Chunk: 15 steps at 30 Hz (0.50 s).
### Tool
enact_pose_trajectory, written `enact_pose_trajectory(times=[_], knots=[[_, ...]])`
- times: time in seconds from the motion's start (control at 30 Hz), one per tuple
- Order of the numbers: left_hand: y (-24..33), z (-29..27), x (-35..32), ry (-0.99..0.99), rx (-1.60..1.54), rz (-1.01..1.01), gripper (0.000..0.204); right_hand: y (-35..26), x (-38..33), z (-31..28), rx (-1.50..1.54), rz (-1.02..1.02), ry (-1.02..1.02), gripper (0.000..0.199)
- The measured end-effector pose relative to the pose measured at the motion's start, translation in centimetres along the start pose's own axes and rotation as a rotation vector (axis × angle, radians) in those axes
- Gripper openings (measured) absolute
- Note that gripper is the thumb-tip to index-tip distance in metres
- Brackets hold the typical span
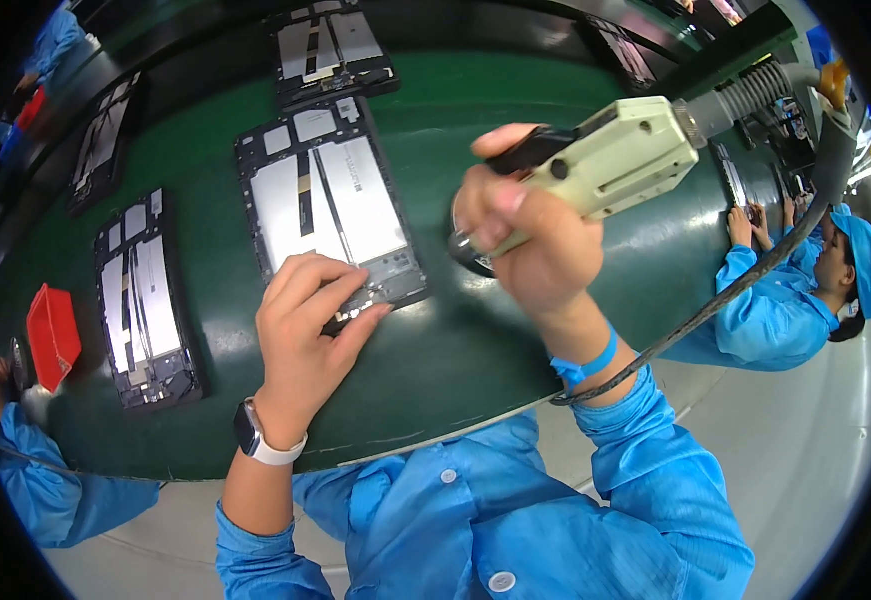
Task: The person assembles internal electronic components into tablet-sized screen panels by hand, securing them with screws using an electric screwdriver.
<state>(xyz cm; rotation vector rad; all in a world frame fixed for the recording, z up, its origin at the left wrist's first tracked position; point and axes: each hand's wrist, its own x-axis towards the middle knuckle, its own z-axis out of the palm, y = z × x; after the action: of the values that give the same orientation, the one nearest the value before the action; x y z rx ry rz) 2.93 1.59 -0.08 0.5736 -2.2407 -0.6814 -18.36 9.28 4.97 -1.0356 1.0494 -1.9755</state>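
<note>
At the left edge a red tray [52, 335] sits by another opened tablet [145, 300] on the green desk [455, 340]. At centre, the left hand [305, 335] rests curled fingertips on the lower edge of the open tablet chassis [330, 205], gripping nothing. Right of it, raised above the desk, the right hand [530, 240] is closed around a cream electric screwdriver [615, 155]

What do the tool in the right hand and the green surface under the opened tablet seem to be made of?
The power screwdriver looks like cream moulded plastic, matte, with a black trigger. The green belt seems to be smooth rubber or vinyl, with a soft sheen. The opened tablet shows a black frame, probably plastic, around silvery panels that look metallic.
</note>
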Motion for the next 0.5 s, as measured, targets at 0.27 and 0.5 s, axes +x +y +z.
enact_pose_trajectory(times=[0.27, 0.5], knots=[[0.2, -0.5, 0.5, -0.046, -0.071, -0.06, 0.023, 1.6, -1.7, 4.7, 0.104, 0.154, -0.112, 0.038], [-0.6, -0.4, 0.1, -0.05, -0.072, -0.047, 0.019, 2.3, -2.1, 5.1, 0.078, 0.132, -0.127, 0.037]])
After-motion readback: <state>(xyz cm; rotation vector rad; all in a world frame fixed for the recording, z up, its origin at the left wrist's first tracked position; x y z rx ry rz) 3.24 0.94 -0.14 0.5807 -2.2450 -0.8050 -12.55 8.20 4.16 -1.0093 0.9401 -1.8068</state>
